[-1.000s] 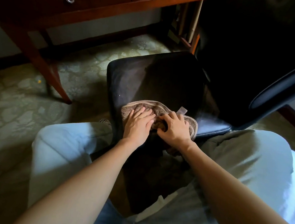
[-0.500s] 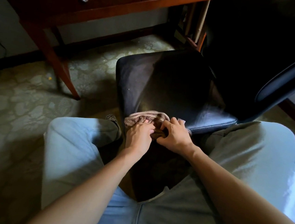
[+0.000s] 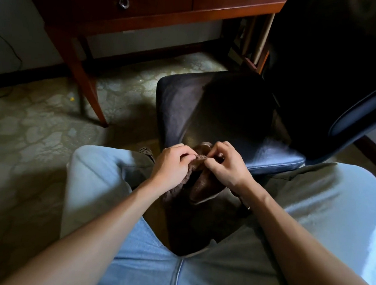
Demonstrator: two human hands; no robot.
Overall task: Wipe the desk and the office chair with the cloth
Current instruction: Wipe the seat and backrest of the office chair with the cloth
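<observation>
A brown terry cloth (image 3: 202, 184) hangs bunched between my knees, just off the front edge of the black leather office chair (image 3: 221, 113). My left hand (image 3: 172, 163) grips the cloth's upper left edge with curled fingers. My right hand (image 3: 224, 166) pinches the upper edge beside it. The cloth's lower part droops into shadow. The reddish wooden desk (image 3: 162, 10) with ring-pull drawers stands beyond the chair at the top of the view.
A slanted desk leg (image 3: 87, 88) stands left of the chair on the patterned floor (image 3: 24, 128). The chair's backrest and armrest (image 3: 365, 107) rise at the right. My jeans-clad legs (image 3: 97, 180) flank the cloth. A cable (image 3: 10, 52) runs along the left wall.
Both hands pulled the cloth off the seat's front edge toward me and lifted it; they went from pressing flat on it to gripping its top edge. The view tilted down and right.
</observation>
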